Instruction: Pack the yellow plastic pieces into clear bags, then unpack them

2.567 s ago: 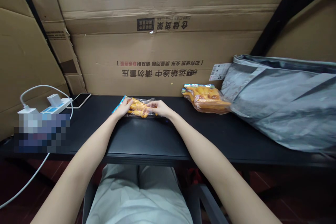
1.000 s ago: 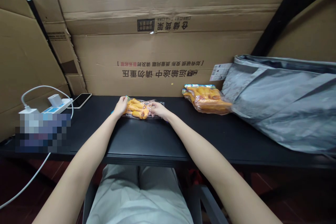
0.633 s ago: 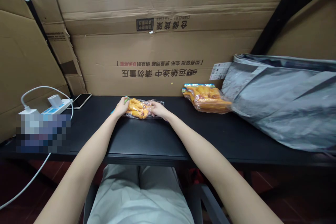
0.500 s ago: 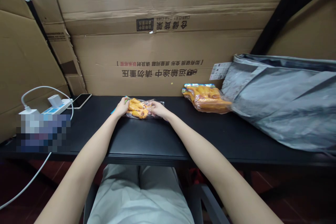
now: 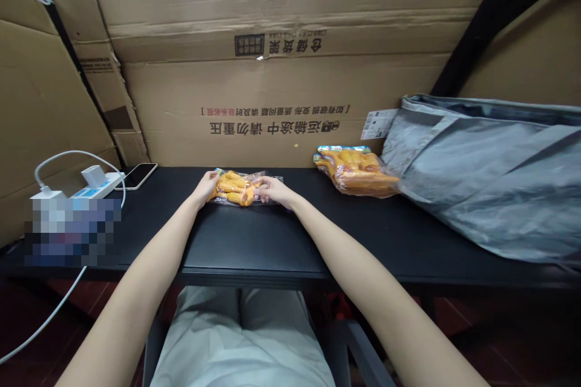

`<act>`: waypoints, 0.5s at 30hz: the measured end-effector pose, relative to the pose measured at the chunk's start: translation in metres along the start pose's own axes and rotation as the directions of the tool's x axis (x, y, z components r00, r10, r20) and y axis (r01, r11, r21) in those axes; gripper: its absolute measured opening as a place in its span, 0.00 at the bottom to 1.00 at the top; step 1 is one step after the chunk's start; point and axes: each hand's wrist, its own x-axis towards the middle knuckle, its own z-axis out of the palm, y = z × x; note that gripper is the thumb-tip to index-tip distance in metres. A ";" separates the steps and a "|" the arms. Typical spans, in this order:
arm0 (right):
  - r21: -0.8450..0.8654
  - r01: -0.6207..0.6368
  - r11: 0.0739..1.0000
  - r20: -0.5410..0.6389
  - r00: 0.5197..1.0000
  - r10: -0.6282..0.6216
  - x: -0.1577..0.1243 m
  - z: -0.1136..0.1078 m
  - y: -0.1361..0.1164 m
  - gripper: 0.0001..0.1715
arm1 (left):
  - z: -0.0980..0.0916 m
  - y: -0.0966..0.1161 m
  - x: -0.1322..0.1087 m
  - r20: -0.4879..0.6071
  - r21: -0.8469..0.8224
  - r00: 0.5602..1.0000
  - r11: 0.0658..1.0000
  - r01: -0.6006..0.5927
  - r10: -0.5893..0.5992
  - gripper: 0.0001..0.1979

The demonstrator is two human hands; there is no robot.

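Observation:
A clear plastic packet of orange-yellow pieces (image 5: 233,187) lies flat on the black table in front of me. My left hand (image 5: 207,186) is closed on its left end, by a small green and blue bit of the packaging. At the other end, the fingers of my right hand (image 5: 273,188) pinch the clear plastic. What the pieces inside are, I cannot make out. To the right rests a larger stack of similar orange packets (image 5: 356,172) with blue header cards, touched by neither hand.
A grey fabric bag (image 5: 490,181) fills the table's right side. On the left are a phone (image 5: 138,176), a power strip (image 5: 102,186) with white chargers and a looping cable. Cardboard (image 5: 272,84) walls off the back, and the black table's (image 5: 254,248) front edge is near my lap.
My left hand has shifted slightly on the packet's left end, and less of the blue packaging shows there. The right hand stays at the right end. The view has moved very slightly.

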 end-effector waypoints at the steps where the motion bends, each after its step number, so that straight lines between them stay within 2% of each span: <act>1: -0.008 -0.002 1.000 0.003 1.000 0.002 0.000 0.000 0.000 0.15 | 0.000 -0.001 0.000 0.010 0.003 1.000 1.000 -0.002 0.002 0.14; 6: -0.034 -0.003 0.999 0.012 1.000 0.003 0.000 0.003 -0.001 0.15 | 0.001 -0.003 0.004 0.041 0.008 0.998 0.999 -0.050 0.049 0.11; 9: -0.009 0.012 1.000 -0.016 1.000 -0.012 0.002 0.001 -0.003 0.10 | 0.002 -0.005 0.007 0.052 0.039 0.996 0.997 -0.072 0.070 0.10; 11: 0.065 0.021 0.998 -0.030 0.999 -0.019 0.003 -0.002 -0.006 0.06 | 0.003 -0.005 0.007 0.051 0.067 0.995 0.994 -0.088 0.085 0.10; 15: 0.169 0.036 0.985 0.021 0.999 -0.040 0.000 -0.008 -0.015 0.14 | 0.001 0.001 0.001 0.063 0.209 0.990 0.968 -0.135 0.124 0.13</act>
